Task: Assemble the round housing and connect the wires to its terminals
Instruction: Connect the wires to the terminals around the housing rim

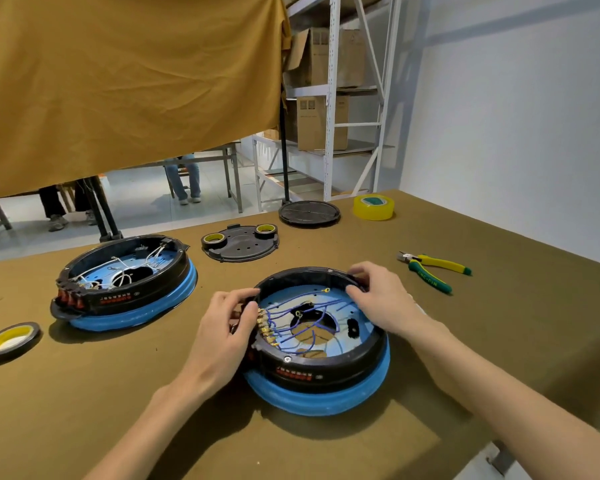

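Two hands grip the housing (321,344) rim, left hand (222,332) by the brass terminals (265,327), right hand (378,299) opposite; seating evenly should spare the blue wires (291,315).

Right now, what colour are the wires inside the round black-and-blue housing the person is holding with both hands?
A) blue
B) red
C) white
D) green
A: the wires fanning from the brass terminals inside the round black-and-blue housing under the left hand and right hand are blue; the white ones sit in the other housing.
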`<state>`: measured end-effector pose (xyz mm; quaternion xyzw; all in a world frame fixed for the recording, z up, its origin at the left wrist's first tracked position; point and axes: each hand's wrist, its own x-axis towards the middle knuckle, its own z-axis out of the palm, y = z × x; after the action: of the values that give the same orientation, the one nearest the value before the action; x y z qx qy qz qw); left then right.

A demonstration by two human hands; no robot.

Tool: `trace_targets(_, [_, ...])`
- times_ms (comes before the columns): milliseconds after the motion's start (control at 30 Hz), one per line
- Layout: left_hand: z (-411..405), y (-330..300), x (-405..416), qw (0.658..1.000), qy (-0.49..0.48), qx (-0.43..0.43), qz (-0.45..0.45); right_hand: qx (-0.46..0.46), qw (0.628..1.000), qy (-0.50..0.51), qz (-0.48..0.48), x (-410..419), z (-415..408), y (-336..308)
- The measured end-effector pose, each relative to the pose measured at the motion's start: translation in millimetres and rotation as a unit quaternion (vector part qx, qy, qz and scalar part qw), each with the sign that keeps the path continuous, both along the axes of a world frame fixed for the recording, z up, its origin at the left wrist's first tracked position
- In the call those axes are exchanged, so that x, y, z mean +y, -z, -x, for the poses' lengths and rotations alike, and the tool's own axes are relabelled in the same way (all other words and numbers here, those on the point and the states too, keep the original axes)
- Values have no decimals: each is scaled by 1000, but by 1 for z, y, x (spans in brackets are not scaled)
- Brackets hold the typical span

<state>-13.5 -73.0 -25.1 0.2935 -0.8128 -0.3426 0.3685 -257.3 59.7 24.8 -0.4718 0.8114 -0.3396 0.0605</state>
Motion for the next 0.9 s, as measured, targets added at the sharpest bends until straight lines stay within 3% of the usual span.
trace_targets(67, [-8,4,2,998,-20,8,55,-16,999,-3,35,-12,2,-11])
trace_targets(167, [-12,8,0,996,8,0,87,21,993,78,82,-12,-9,-14])
trace_targets(333, [-4,13,2,997,9,1,72,87,996,24,21,15,-51,24])
trace_targets(467, [-16,13,0,994,-28,-1,102,-2,995,-21,93,-2,-40,18])
trace_targets(567, [-24,10,0,986,-28,14,166,29,991,43,122,-14,-21,7])
trace_targets(633, [-23,10,2,983,-5,4,184,44,993,72,79,-18,-21,7])
trace_targets(733, [-21,11,3,988,48,-18,143,56,998,14,35,-11,-42,18])
trace_targets(800, [-22,10,3,988,45,-23,145,140,985,-50,86,3,-59,29])
trace_targets(900, [-19,5,5,989,25,-16,146,149,969,-176,91,16,-70,33])
